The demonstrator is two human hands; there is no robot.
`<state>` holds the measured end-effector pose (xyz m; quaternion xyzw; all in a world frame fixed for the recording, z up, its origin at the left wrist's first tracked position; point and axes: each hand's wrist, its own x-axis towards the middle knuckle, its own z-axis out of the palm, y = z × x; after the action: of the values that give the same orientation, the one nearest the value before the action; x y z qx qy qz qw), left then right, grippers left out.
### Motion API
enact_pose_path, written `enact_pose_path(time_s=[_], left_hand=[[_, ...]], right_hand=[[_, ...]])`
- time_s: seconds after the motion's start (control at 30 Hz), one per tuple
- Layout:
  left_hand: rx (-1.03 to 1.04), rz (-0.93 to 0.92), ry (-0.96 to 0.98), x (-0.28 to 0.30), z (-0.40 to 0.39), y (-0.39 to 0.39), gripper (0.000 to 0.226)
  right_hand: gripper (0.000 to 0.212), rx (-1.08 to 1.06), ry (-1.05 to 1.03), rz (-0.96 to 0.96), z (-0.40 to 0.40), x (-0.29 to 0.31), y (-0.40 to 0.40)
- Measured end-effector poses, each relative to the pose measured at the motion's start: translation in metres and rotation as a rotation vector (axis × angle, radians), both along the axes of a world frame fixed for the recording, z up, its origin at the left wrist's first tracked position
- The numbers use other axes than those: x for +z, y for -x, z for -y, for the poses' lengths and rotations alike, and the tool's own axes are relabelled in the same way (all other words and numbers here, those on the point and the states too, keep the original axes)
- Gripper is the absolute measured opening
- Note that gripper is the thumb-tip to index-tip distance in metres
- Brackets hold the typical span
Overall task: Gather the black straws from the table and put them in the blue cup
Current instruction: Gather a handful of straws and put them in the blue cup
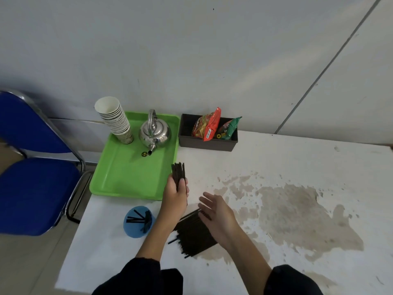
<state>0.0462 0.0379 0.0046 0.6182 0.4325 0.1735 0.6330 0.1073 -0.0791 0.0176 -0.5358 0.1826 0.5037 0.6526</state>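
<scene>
A heap of black straws lies on the white table near its front. My right hand hovers over the heap's upper right part, fingers spread, holding nothing. My left hand is closed around a bunch of black straws that stands upright above the table, just right of the green tray. The blue cup stands at the front left of the table, left of my left forearm, with several black straws inside it.
A green tray at the back left carries a steel kettle and a stack of paper cups. A dark box with snack packets sits by the wall. A blue chair stands left of the table. Brown stains mark the tabletop.
</scene>
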Motion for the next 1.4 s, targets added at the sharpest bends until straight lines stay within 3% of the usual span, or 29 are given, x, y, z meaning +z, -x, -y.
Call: enact_pose_path(time_s=[0.2, 0.37, 0.5, 0.67, 0.8, 1.0, 1.4], left_hand=[[0.099, 0.370, 0.118, 0.050, -0.010, -0.015, 0.023], [0.110, 0.492, 0.132, 0.069, -0.006, -0.017, 0.031], [0.107, 0.437, 0.045, 0.069, 0.001, -0.011, 0.028], [0.071, 0.295, -0.261, 0.071, 0.008, 0.002, 0.042], [0.069, 0.223, -0.371, 0.074, 0.007, 0.020, 0.040], [0.035, 0.148, -0.408, 0.074, -0.004, 0.052, 0.033], [0.130, 0.083, -0.273, 0.068, -0.019, 0.099, 0.016]], right_hand=[[0.048, -0.070, -0.196, -0.260, -0.036, 0.031, 0.011], [0.048, -0.101, -0.332, -0.303, -0.052, 0.062, 0.010], [0.047, -0.091, -0.328, -0.306, -0.056, 0.078, 0.009], [0.051, -0.023, -0.349, -0.298, -0.063, 0.088, 0.012], [0.056, 0.074, -0.335, -0.290, -0.067, 0.089, 0.016], [0.054, 0.148, -0.295, -0.333, -0.074, 0.081, 0.035], [0.056, 0.186, -0.300, -0.296, -0.096, 0.064, 0.056]])
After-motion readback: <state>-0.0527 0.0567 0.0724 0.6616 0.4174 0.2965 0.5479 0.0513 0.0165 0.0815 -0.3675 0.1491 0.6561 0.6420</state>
